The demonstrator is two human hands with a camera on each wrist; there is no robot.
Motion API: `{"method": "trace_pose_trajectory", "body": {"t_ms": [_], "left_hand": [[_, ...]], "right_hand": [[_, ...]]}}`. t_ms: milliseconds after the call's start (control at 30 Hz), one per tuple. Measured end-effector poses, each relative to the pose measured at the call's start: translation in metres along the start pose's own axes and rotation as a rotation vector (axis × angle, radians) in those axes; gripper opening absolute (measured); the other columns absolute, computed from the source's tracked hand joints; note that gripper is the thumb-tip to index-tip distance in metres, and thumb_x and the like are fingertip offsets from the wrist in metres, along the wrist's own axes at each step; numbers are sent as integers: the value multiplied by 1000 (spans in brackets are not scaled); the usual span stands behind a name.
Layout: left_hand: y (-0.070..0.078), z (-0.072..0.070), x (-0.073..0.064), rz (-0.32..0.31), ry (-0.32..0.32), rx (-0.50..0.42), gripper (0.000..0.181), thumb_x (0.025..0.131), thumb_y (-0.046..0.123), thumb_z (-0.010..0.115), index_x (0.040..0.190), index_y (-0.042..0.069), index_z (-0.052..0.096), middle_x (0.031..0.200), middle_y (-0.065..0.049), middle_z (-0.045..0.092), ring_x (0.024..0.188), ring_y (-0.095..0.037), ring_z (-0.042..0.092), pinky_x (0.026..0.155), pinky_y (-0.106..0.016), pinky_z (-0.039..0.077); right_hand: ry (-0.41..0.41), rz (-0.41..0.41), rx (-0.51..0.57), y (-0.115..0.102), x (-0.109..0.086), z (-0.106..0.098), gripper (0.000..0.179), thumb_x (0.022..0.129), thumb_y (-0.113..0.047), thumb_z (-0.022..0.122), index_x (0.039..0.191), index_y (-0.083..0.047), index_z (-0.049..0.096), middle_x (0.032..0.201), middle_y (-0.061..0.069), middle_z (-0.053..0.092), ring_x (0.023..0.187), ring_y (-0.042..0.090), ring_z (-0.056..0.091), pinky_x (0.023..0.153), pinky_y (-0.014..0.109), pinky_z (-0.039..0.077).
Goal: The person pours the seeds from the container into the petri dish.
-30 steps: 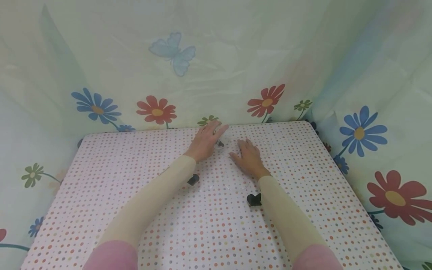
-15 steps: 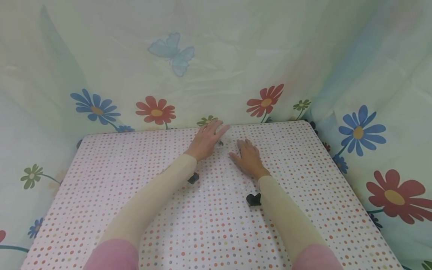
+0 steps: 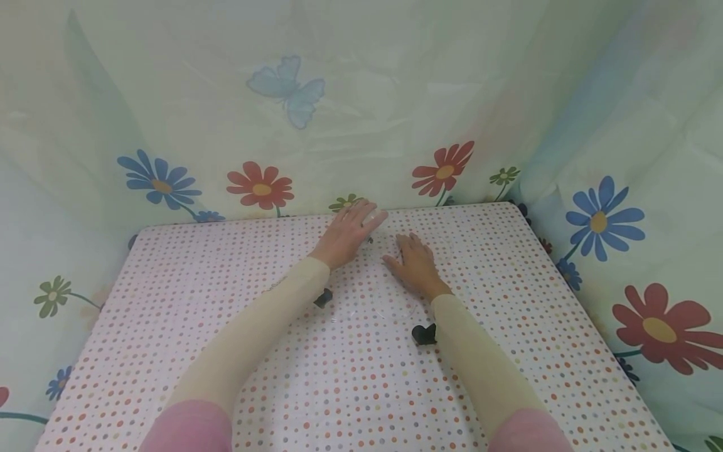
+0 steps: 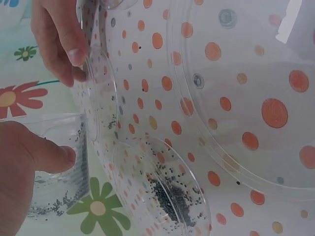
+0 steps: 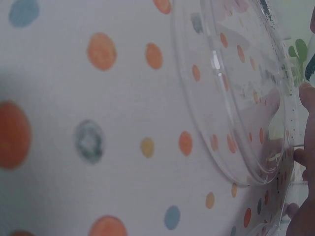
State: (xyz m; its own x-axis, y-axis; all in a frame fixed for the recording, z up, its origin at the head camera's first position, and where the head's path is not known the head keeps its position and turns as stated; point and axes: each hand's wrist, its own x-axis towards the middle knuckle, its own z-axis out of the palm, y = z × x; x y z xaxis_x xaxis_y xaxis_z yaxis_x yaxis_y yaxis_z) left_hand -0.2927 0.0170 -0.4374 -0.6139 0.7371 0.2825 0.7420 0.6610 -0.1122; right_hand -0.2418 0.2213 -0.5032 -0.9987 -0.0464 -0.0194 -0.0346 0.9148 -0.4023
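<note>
My left hand [image 3: 347, 235] is near the table's far edge in the head view. It holds a clear container [image 4: 78, 142] with small dark grains along its inside; the thumb lies across the near side. Under it in the left wrist view, a clear shallow dish [image 4: 199, 194] holds a heap of dark grains. My right hand [image 3: 419, 267] is palm down, thumb spread, to the right. Its fingertips are right at the rim of a second clear dish [image 4: 116, 91] with a few grains. A large clear round dish [image 5: 189, 93] shows beside it in the right wrist view.
A dotted white cloth covers the table [image 3: 361, 389]. Some stray grains lie on the cloth between the dishes. Behind and beside the table hangs a flowered curtain [image 3: 361, 138]. Another clear round rim [image 4: 118, 4] shows at the top of the left wrist view.
My left hand has shifted slightly forward and to the right with the container, which now shows less beside the thumb. The right hand has stayed in place.
</note>
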Motion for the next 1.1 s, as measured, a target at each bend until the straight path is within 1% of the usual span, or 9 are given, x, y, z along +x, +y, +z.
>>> {"method": "trace_pose_trajectory", "body": {"t_ms": [167,400,600,833,967,1100], "left_hand": [[1,0,1,18,-9,49,78,91,7,63,154,25,21,159,-8,27,150,-25,19,123,-48,21],[3,0,3,25,-23,65,78,92,5,60,155,27,19,160,-6,25,151,-24,16,123,-48,20],[3,3,4,37,-14,75,76,92,4,60,153,27,22,159,-7,28,151,-24,17,122,-48,24],[4,3,5,51,-39,91,73,95,4,55,154,27,20,162,-5,21,152,-24,13,122,-47,22],[4,2,6,69,-30,118,71,95,4,55,154,27,22,161,-6,23,151,-24,15,121,-46,26],[5,1,7,85,-28,136,72,94,5,58,153,27,24,160,-6,25,151,-24,17,120,-46,29]], "right_hand": [[0,20,-4,-1,-1,1,75,96,-55,47,153,-10,24,159,14,26,151,32,10,123,55,8],[-7,35,2,-3,-2,-1,75,96,-54,46,153,-10,24,160,13,25,152,31,8,123,56,7],[-14,34,0,-4,-1,-2,76,96,-56,44,153,-11,23,160,13,24,152,30,7,123,55,7],[-17,27,3,-3,-2,-2,75,96,-56,44,153,-11,23,160,13,25,152,31,7,123,56,7],[-14,28,3,-2,-1,-1,75,97,-56,44,153,-11,23,160,13,25,152,31,7,123,56,6],[-13,26,-1,-1,0,0,75,97,-56,43,153,-12,23,160,12,25,152,30,7,123,55,6]]}}
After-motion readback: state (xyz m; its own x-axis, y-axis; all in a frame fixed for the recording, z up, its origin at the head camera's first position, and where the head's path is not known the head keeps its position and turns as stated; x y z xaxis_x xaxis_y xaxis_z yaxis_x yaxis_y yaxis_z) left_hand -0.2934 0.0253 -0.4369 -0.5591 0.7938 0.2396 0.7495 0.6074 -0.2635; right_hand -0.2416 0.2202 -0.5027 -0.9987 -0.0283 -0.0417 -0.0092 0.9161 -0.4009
